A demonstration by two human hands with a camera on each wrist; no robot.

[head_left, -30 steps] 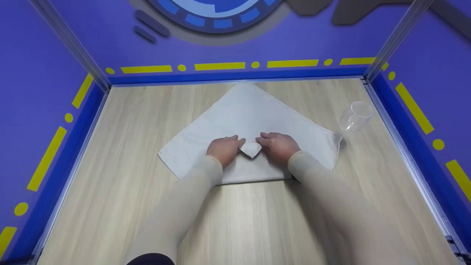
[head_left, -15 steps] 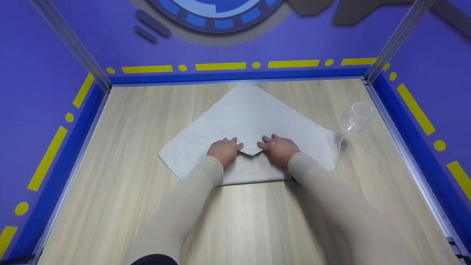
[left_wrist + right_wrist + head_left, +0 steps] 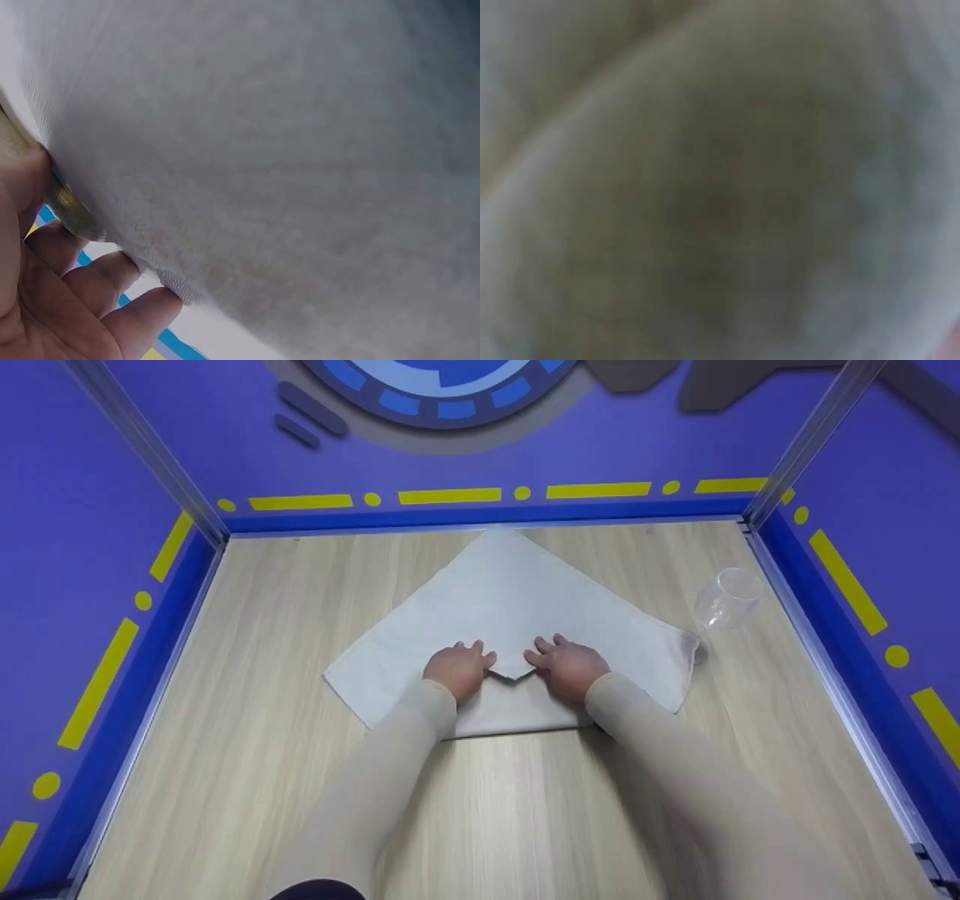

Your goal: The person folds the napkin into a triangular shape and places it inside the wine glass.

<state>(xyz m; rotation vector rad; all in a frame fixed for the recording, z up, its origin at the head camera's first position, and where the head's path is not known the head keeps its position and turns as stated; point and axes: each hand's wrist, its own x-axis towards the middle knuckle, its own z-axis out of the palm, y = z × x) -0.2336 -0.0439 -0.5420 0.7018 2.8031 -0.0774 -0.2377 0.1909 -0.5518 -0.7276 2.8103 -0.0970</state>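
A white cloth napkin (image 3: 510, 592) lies on the wooden table, one corner pointing to the back wall and a straight folded edge toward the person. Near that front edge a small pointed flap (image 3: 513, 669) shows between the two hands. My left hand (image 3: 456, 669) lies on the cloth at the flap's left side, fingers spread and thumb tip at it. On the opposite side my right hand (image 3: 571, 667) presses the cloth with spread fingers, thumb toward the flap. Cloth fills most of the left wrist view, with fingers (image 3: 105, 281) touching it. Only a blur shows in the right wrist view.
A clear stemmed glass (image 3: 727, 598) stands at the right, its foot (image 3: 700, 652) right at the napkin's right corner. Blue printed walls (image 3: 480, 465) with metal corner posts (image 3: 814, 442) enclose the table (image 3: 225, 780) at the back and sides.
A second ago the fingertips held the small flap at its sides with its tip raised. The flap now lies lower, and the fingers have spread onto the cloth beside it.
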